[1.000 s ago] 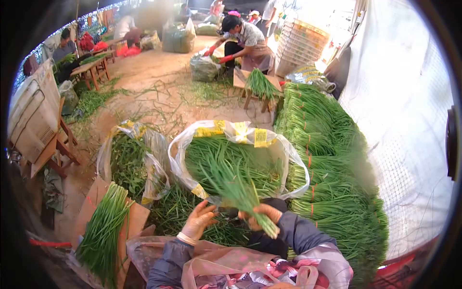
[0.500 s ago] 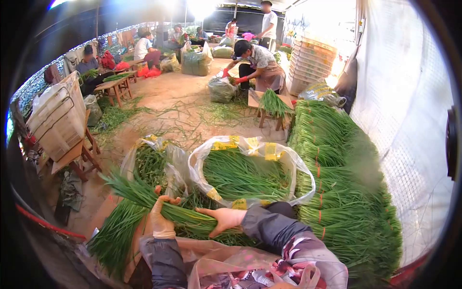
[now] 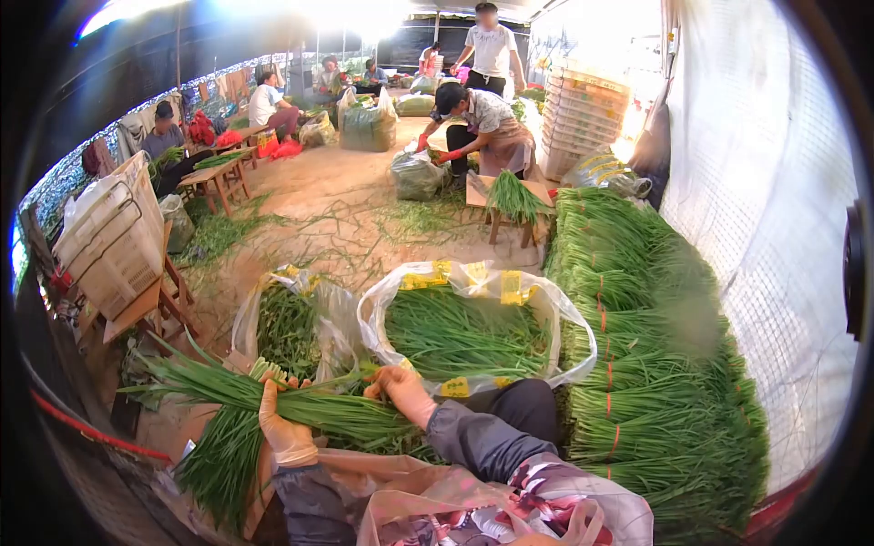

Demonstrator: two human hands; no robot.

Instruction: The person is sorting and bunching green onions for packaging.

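chive bundle | stem ends | hidden under right hand and sleeve

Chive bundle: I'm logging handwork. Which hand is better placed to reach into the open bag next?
Probably the right. The right hand lies at the end of the chive bundle, beside the open bag; the left hand grips the bundle farther away.

A large clear bag of loose chives sits beside a smaller bag on the dirt floor. Tied chive bundles pile along the netting. Farther off, a bent-over person works near stacked crates.
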